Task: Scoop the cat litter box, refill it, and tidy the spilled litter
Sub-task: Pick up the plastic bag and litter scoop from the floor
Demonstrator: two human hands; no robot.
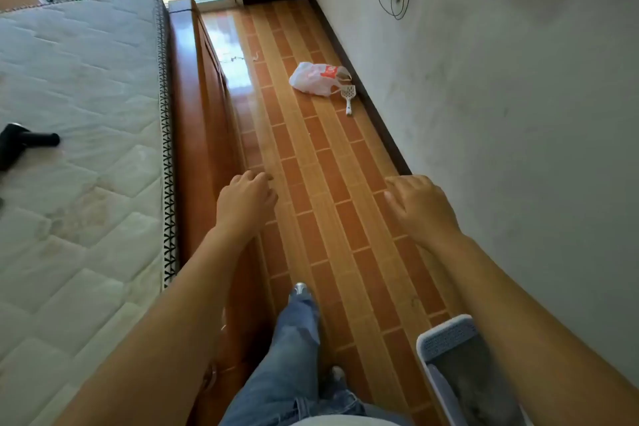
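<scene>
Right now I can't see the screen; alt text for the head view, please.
The left hand and right hand reach forward empty over a tiled floor between bed and wall. Ahead lie a white bag and litter scoop; the litter box sits lower right.

A person stands on a strip of floor (328, 156) between a bed (86, 107) and a wall (518, 97). Both arms reach forward; the left hand (245, 204) and right hand (420, 209) hold nothing, fingers loosely curled. Farther along, a white bag (316, 78) lies near the wall, a scoop (348, 97) just beside it. The litter box (449, 339) sits at lower right, under the right arm.
</scene>
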